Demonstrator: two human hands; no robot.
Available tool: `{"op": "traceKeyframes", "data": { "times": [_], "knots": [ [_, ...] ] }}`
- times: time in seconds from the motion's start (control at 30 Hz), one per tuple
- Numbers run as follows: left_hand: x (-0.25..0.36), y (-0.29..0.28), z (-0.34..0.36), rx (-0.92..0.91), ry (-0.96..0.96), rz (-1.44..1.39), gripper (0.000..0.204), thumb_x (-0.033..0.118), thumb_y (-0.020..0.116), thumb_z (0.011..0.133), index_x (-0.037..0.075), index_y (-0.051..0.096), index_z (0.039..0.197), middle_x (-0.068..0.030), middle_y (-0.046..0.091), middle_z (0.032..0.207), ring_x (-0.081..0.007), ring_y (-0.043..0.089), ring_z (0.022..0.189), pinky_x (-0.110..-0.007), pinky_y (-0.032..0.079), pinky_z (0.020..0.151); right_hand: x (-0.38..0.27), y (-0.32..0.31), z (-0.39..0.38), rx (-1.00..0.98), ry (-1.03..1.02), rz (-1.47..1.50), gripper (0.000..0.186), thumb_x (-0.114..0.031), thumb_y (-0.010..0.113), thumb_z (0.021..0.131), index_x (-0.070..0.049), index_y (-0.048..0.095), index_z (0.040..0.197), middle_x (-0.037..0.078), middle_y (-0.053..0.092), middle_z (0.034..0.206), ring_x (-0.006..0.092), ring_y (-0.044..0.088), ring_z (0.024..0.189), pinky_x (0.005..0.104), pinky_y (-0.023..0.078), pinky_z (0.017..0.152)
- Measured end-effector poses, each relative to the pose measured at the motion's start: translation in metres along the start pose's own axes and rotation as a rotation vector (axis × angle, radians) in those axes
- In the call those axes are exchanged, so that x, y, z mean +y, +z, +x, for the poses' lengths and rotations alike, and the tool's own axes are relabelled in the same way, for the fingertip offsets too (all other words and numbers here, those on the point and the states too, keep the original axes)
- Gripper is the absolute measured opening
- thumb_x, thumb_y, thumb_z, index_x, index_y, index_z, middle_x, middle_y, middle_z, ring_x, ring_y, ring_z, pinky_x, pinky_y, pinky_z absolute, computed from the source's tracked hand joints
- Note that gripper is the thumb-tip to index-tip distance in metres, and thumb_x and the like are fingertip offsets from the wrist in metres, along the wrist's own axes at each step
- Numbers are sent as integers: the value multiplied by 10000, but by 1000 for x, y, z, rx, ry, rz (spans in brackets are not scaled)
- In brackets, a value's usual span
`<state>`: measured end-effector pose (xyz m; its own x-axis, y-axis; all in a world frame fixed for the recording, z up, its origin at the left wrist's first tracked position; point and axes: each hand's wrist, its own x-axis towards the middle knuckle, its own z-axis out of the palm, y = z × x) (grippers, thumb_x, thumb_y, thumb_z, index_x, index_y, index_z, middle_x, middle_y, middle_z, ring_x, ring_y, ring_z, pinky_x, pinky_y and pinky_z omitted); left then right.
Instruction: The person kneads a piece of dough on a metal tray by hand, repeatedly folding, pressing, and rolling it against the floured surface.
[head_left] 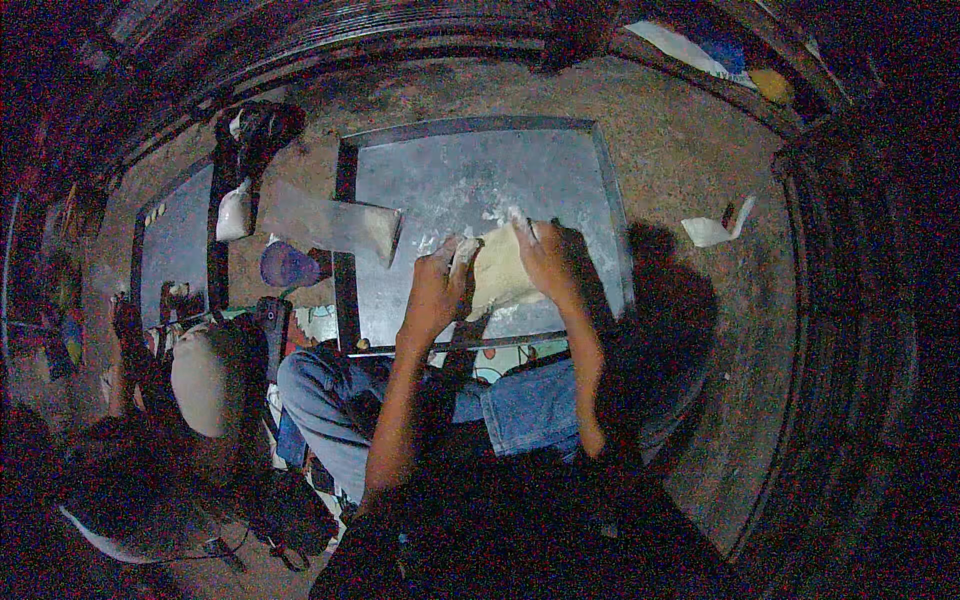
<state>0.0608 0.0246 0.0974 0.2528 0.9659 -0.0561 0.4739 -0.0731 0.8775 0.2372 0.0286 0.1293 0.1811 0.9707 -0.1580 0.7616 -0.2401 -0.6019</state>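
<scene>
While both hands bear on it, the dough (498,272) lies between them on the tray (440,165), right of the tray's middle and nearer the near rim than the far one. Left hand (440,275): fingers bent, partly spread, touching the dough's left side. Right hand (545,258): fingers half extended over the right side, tips reaching farther out, to the far right corner. Whether either hand pinches the dough or only presses it, cannot tell; undersides hidden. Neither hand is nearer, as both make contact. Visible long axis of the dough appears to run away from the body, tilted slightly right at the far end; covered sides make this uncertain. White powder (500,213) marks the metal just beyond the fingertips. Room on the tray is widest toward the far rim; on the right, the forearm and side rim leave a narrower strip. To the left, a clear bag (335,222) overlaps the side rim, its filled end near the left hand but apart. Knees (325,390) crowd the near rim.
</scene>
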Motion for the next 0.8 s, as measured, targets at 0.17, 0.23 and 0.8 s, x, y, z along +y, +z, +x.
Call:
{"op": "traceKeyframes", "data": {
  "times": [0.17, 0.23, 0.8],
  "knots": [
    [-34, 15, 6, -13, 57, 137, 214, 100, 528, 892, 11, 632, 1056, -245, 648, 849, -417, 647, 800, -439, 508, 702, 33, 38, 24, -230, 65, -217, 523, -503, 528, 901, -18, 670, 1035, 251, 665, 951, 425, 647, 885, 478, 514, 802],
    [-48, 19, 9, 38, 54, 191, 219, 93, 554, 860, 8, 636, 1044, -235, 660, 877, -421, 650, 825, -447, 515, 718, 36, 43, 26, -153, -86, -110, 554, -506, 544, 891, 14, 655, 1045, 259, 666, 949, 435, 647, 886, 484, 514, 804],
    [-164, 20, 7, 258, -19, 391, 256, 242, 645, 824, 68, 632, 1010, -189, 629, 1015, -392, 591, 958, -469, 490, 797, 48, 126, -12, -173, -589, -232, 588, -80, 671, 736, 26, 498, 1288, 160, 387, 1459, 329, 329, 1371, 443, 234, 1154]
  ]
}}
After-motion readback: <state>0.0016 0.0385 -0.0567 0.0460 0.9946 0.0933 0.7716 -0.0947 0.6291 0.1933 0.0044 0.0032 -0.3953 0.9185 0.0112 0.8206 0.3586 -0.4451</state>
